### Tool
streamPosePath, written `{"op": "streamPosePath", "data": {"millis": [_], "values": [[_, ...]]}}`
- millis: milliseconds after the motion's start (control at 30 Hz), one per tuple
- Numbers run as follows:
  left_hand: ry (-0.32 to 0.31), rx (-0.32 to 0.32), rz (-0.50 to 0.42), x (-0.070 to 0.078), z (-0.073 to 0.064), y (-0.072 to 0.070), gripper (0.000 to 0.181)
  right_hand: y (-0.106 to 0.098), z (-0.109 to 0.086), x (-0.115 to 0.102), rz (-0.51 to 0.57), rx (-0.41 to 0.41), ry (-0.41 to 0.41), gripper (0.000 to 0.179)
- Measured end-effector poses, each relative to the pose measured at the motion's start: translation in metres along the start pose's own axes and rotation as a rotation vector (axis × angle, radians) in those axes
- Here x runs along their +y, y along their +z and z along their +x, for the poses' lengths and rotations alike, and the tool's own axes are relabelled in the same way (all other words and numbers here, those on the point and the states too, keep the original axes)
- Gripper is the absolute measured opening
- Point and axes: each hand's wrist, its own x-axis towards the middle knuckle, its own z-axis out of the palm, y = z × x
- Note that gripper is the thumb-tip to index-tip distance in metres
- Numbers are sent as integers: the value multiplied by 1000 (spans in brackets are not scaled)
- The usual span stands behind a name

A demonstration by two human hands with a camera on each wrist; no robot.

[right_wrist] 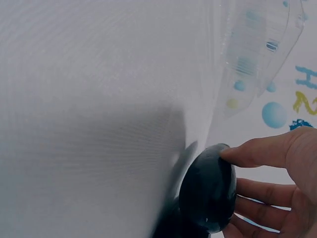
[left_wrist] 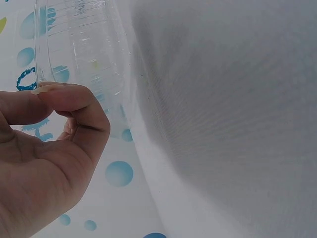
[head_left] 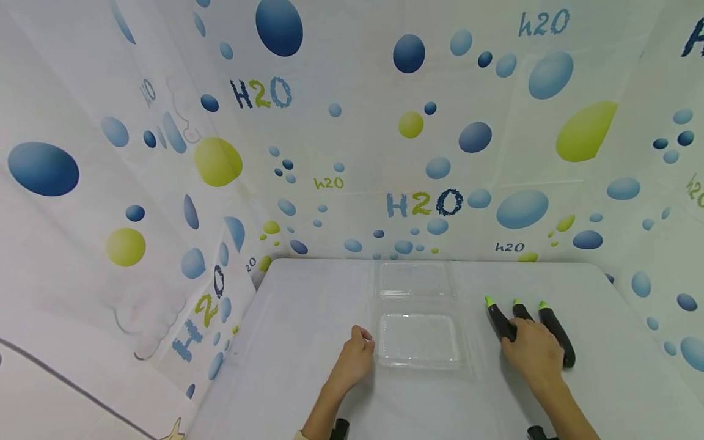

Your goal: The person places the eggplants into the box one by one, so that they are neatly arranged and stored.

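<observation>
On the white table stands a clear plastic clamshell container, its lid folded open toward the back. My left hand is at the container's left side; in the left wrist view its thumb and index finger pinch the clear rim. Three glossy dark eggplants with bright green tips lie to the right. With thumb and fingers on either side, my right hand grips the thick end of the left eggplant. Partly behind that hand are the middle eggplant and the right eggplant.
A white sheet printed with blue and green bubbles rises behind the table and along both sides. Black devices on the wrists show at the bottom edge of the head view.
</observation>
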Motion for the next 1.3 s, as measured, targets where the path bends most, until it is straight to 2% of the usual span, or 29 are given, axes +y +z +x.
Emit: {"op": "streamPosePath", "data": {"millis": [267,833,1300], "values": [[-3,0,2,0,0,0,11,-2,3,-4,1,100,-44,45],[2,-13,-4,-1,-2,-1,11,-8,5,-17,89,277,-138,38],[-1,-16,-12,-2,-3,-1,11,-15,6,-30,135,299,-170,37]]}}
